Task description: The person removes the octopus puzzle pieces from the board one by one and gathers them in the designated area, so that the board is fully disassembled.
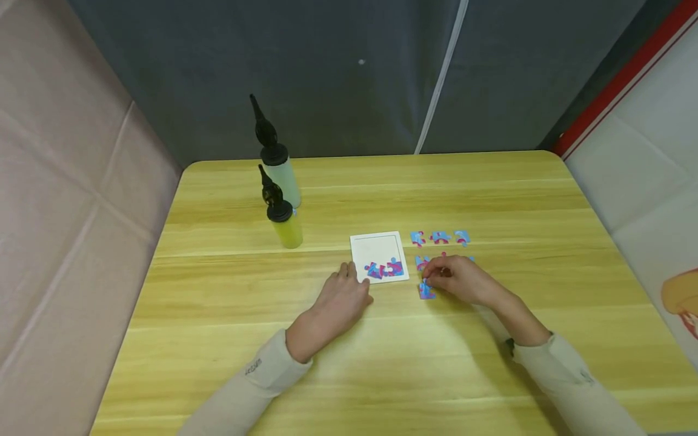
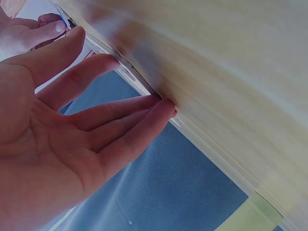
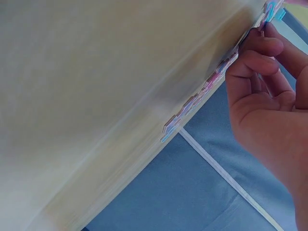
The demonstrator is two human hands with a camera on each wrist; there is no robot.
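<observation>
A white square puzzle tray lies on the table, with a few joined blue and pink jigsaw pieces along its near side. At the tray's near left corner rests my left hand, fingers loosely extended and fingertips at its edge; the left wrist view shows the palm and the fingertips along that edge. My right hand pinches a blue and purple jigsaw piece between thumb and index finger, just right of the tray. In the right wrist view this jigsaw piece shows at the fingertips, the other fingers curled.
Loose jigsaw pieces lie in rows right of the tray, some partly hidden by the right hand. Back left stand a yellow bottle and a pale green bottle, both with black pump tops. A dark curtain hangs behind the wooden table.
</observation>
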